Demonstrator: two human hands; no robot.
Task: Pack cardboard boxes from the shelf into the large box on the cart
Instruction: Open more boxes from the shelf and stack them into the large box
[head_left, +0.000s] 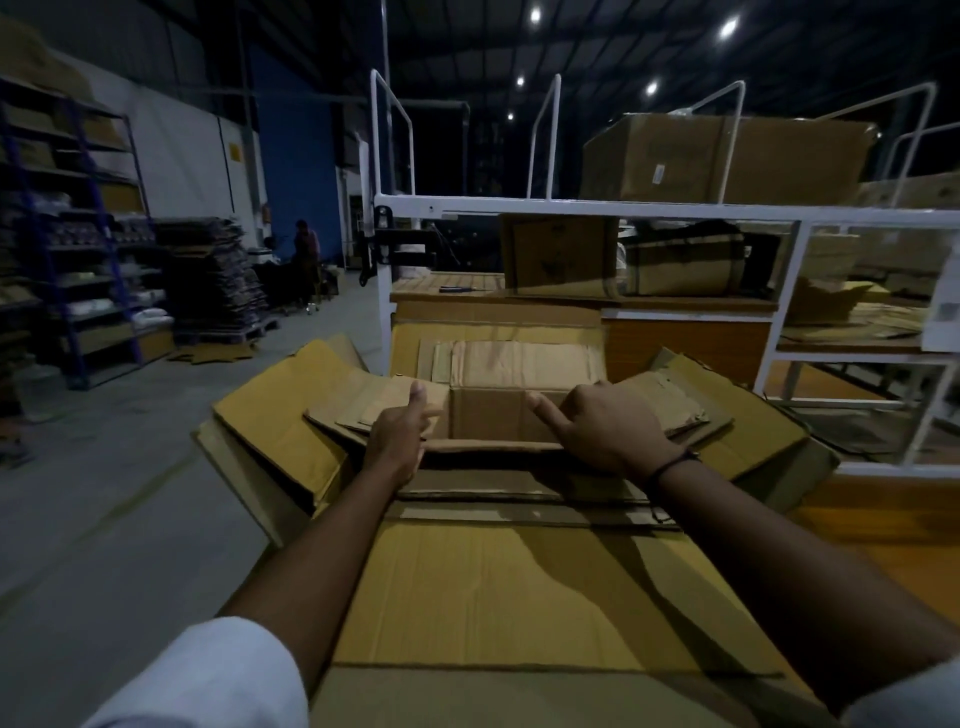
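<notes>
A dim warehouse lies ahead of us. Ceiling lamps (729, 26) glow at the upper right, blue racks (78, 234) line the left edge, a pile of flattened cartons (213, 280) sits beside them, and a person (306, 260) stands at centre left. Across the middle and right runs the white-framed shelf (571, 208), with brown cartons (558, 254) on its boards.

Below it, filling the lower centre, the large box (519, 587) stands with its flaps thrown outward. We take the orange deck at the lower right for the cart (893, 545). Inside the large box's mouth, at the frame's centre, sits a small cardboard box (498, 421), open-topped, its own flaps splayed to left, right and far side.

Our left hand (397, 436) presses against that box's left side, thumb raised, the fingers we see held fairly straight and curled round nothing. Our right hand (613, 431) lies over the right rim, index finger stretched straight toward the opening. Its other fingers fold down behind the knuckles, and we cannot tell whether they hook the wall.

We judge the box empty and light, stiff along its creases but soft in the walls, so a squeeze from both sides will bow it. The loose flaps will likely flop and snag on the large box's edges. It is best taken low at the two side walls, near the corners.
</notes>
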